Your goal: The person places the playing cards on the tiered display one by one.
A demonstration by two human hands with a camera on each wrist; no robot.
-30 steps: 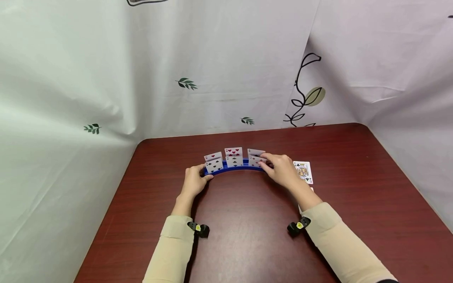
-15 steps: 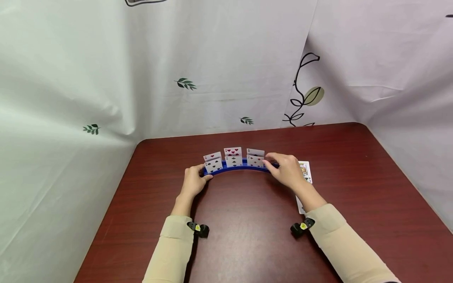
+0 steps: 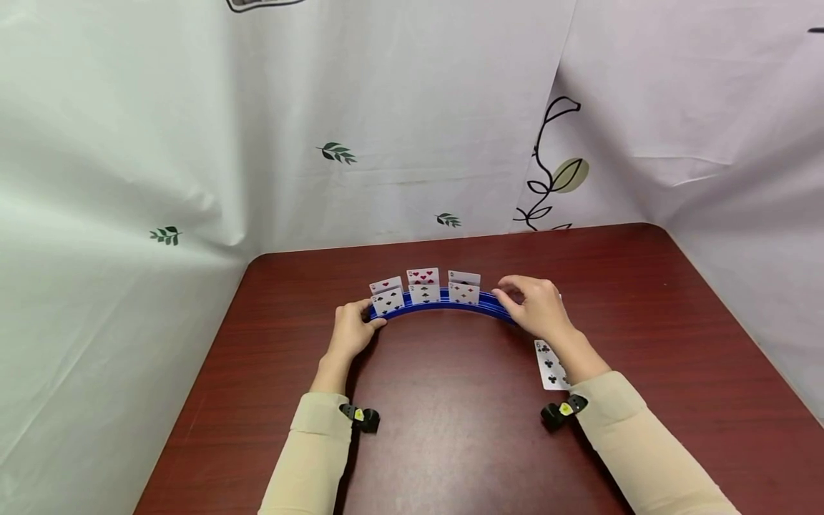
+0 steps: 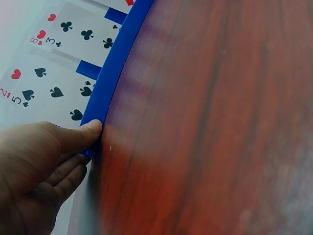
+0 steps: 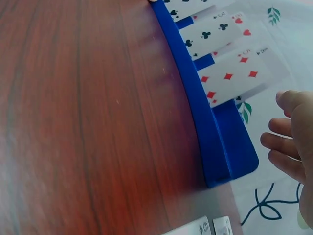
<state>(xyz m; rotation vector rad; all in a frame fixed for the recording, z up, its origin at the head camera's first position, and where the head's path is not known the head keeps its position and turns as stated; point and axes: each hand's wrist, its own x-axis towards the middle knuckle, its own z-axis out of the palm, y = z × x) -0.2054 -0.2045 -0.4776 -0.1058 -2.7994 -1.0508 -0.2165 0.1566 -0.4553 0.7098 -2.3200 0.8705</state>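
Observation:
A curved blue card holder (image 3: pixel 496 305) stands on the table with playing cards upright in two rows. In front are a five of spades (image 4: pixel 57 91), a three of clubs (image 4: pixel 87 35) and a five of diamonds (image 5: pixel 228 77); partly hidden behind are a two of hearts (image 3: pixel 385 284), an eight of hearts (image 3: pixel 423 275) and a black-suited card (image 3: pixel 465 277). My left hand (image 3: pixel 352 329) pinches the holder's left end, thumb on its front edge. Just beyond the right end hovers my right hand (image 3: pixel 538 307), fingers loosely bent, nothing in them.
A six of clubs (image 3: pixel 549 366) lies face up on the reddish-brown table (image 3: pixel 444 415), partly under the right wrist. Another card (image 5: pixel 222 226) lies beside it in the right wrist view. White patterned cloth (image 3: pixel 399 114) hangs behind and at both sides.
My right hand has let go of the five of diamonds and moved right, away from it. It now covers the king of clubs and uncovers the six. The left hand stays put.

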